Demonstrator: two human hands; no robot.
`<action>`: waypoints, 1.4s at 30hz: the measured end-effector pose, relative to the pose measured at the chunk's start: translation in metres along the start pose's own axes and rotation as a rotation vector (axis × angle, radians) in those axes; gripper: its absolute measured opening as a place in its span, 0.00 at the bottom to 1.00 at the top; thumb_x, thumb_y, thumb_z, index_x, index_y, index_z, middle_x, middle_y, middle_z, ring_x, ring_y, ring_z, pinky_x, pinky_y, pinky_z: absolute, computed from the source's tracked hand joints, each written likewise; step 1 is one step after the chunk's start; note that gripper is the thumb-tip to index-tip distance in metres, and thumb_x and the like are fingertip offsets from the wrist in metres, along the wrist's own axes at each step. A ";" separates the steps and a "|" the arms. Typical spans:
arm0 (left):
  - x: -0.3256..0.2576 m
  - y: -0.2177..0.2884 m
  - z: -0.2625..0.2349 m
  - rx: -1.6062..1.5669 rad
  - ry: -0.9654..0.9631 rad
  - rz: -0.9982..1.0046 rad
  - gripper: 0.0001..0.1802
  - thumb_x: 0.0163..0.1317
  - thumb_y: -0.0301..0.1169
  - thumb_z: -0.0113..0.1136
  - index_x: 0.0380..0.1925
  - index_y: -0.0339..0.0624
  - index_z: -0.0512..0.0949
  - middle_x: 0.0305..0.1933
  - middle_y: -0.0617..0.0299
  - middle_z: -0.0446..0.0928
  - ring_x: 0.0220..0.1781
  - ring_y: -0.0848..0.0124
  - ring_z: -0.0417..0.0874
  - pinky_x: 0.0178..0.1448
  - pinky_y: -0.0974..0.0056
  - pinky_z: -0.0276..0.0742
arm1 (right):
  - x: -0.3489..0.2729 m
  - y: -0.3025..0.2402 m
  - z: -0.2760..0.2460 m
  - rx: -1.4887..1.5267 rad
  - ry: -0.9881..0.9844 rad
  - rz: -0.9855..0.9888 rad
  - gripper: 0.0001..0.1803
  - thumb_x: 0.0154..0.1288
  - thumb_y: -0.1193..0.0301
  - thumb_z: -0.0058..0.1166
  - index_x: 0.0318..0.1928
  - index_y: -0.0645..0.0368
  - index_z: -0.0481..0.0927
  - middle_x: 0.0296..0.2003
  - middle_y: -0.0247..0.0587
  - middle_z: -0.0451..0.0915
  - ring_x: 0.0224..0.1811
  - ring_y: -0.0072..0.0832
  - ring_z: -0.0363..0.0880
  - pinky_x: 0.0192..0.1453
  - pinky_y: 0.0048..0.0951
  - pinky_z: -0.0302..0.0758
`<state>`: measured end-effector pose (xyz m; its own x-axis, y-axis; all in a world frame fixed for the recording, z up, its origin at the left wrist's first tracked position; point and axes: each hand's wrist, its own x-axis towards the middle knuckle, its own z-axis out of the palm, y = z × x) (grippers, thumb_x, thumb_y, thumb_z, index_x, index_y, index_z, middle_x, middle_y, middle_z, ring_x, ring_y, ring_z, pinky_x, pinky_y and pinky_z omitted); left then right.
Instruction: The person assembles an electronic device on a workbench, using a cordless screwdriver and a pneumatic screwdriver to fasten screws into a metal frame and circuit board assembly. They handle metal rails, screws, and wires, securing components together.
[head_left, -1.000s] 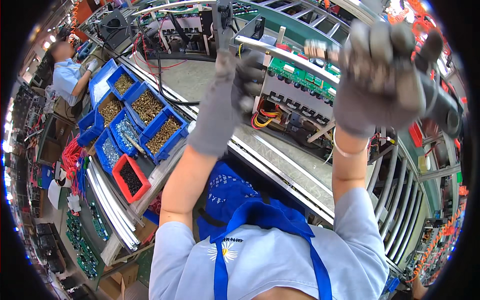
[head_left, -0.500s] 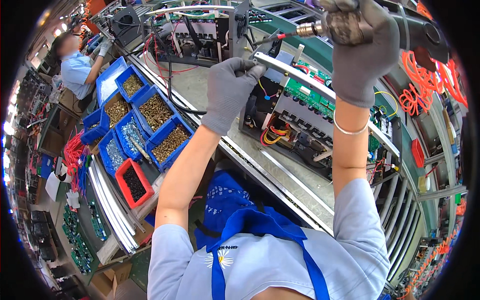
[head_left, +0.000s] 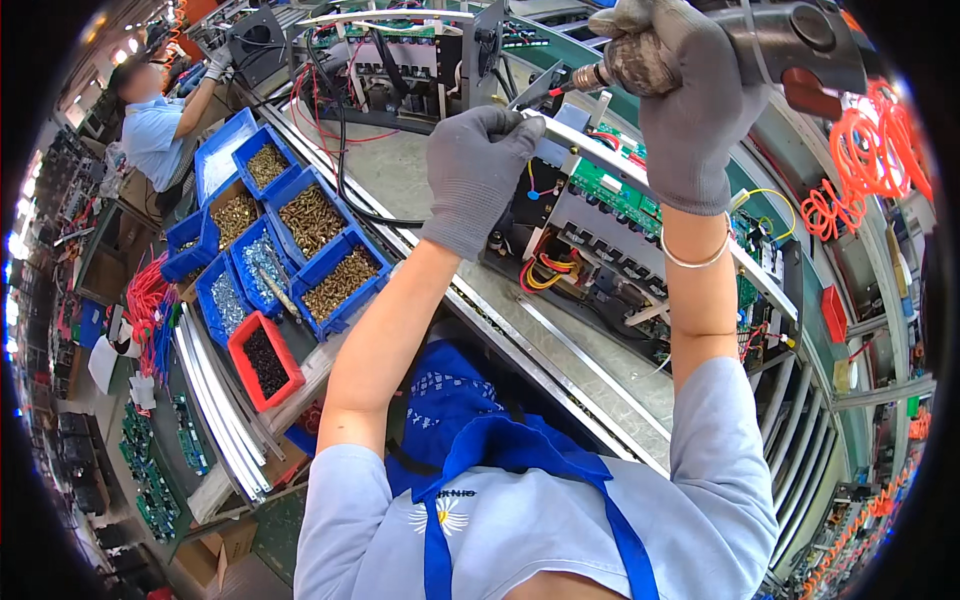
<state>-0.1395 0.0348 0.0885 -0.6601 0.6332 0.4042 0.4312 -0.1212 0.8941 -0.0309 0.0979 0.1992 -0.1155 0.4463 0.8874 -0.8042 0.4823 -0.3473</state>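
Observation:
My left hand, in a grey knit glove, pinches the near-left end of a pale metal bar. That bar runs along the top of an open electronics chassis with green circuit boards and bundled wires. My right hand, gloved in grey too, is wrapped round a black power screwdriver. The screwdriver lies nearly level, its bit pointing left and down toward the bar's end, just above my left fingertips. Whether the bit touches a screw is too small to tell.
Blue bins of brass and silver screws stand to the left, beside a red bin of black screws. White metal strips lie nearby. A second chassis stands behind. Orange coiled hoses hang right. A co-worker is far left.
My right hand has brought the screwdriver left and slightly down, its bit now closer to the bar's end. My left hand has shifted slightly right, still pinching there.

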 end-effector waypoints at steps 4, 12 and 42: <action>-0.008 0.004 0.005 0.019 -0.006 0.007 0.16 0.57 0.37 0.71 0.37 0.34 0.85 0.22 0.64 0.81 0.24 0.79 0.77 0.30 0.69 0.72 | 0.006 0.010 -0.002 -0.066 -0.022 0.111 0.25 0.61 0.79 0.53 0.60 0.67 0.68 0.34 0.38 0.77 0.27 0.22 0.76 0.31 0.25 0.76; -0.002 -0.017 0.005 0.340 0.036 0.330 0.18 0.56 0.36 0.72 0.44 0.39 0.84 0.22 0.62 0.79 0.22 0.76 0.76 0.30 0.67 0.73 | 0.025 0.022 -0.006 -0.238 -0.024 0.262 0.07 0.56 0.79 0.55 0.38 0.63 0.77 0.24 0.33 0.76 0.20 0.18 0.71 0.24 0.20 0.68; 0.088 -0.012 -0.018 0.310 -0.680 0.400 0.13 0.56 0.32 0.73 0.37 0.40 0.80 0.26 0.71 0.73 0.31 0.82 0.70 0.37 0.71 0.70 | 0.067 0.071 0.012 -0.465 -0.074 0.275 0.07 0.54 0.72 0.55 0.23 0.61 0.76 0.17 0.30 0.72 0.17 0.19 0.70 0.22 0.26 0.68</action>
<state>-0.2143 0.0781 0.1172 0.0491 0.9211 0.3862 0.7681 -0.2820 0.5749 -0.1028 0.1527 0.2379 -0.3393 0.5572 0.7579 -0.3976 0.6452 -0.6524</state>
